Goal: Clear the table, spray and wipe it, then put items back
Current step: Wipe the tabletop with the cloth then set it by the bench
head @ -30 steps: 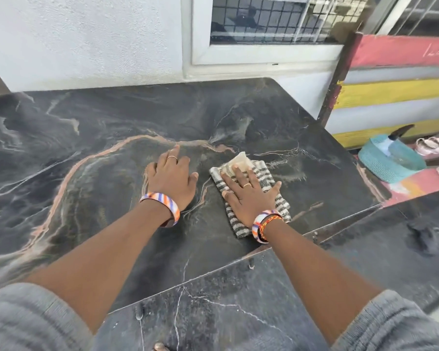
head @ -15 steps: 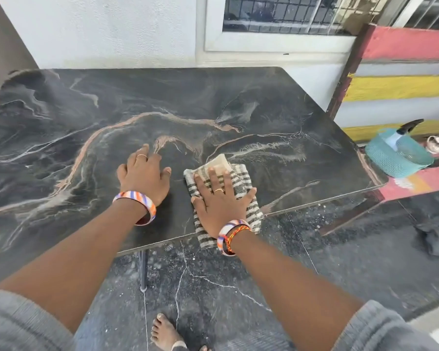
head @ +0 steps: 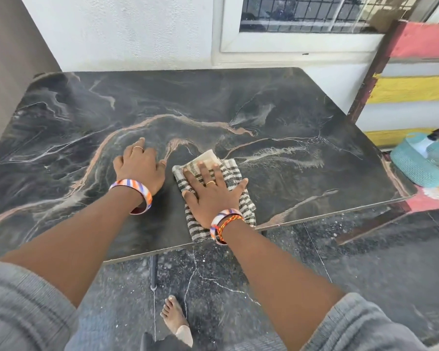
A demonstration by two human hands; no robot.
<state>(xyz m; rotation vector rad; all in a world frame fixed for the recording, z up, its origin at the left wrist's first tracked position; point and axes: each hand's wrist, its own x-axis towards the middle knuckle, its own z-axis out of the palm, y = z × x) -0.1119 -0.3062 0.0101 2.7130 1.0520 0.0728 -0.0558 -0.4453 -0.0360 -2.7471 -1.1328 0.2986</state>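
A dark marble-patterned table (head: 289, 117) fills the view, with nothing on it but a cloth. The folded black-and-white striped cloth (head: 232, 171) lies near the front edge, right of centre. My right hand (head: 211, 191) presses flat on the cloth with fingers spread. My left hand (head: 140, 168) rests flat on the bare tabletop just left of the cloth, fingers apart, holding nothing. Both wrists wear striped bangles.
A teal mesh item with a spray bottle (head: 426, 145) in it sits on a painted bench (head: 416, 87) to the right of the table. A white wall and window stand behind. A table leg (head: 153, 272) and my bare foot (head: 174, 312) show on the dark floor.
The cloth and my right hand have slid toward the front edge and left across the table. My left hand shifted left with them. The view pulled back, showing floor and foot.
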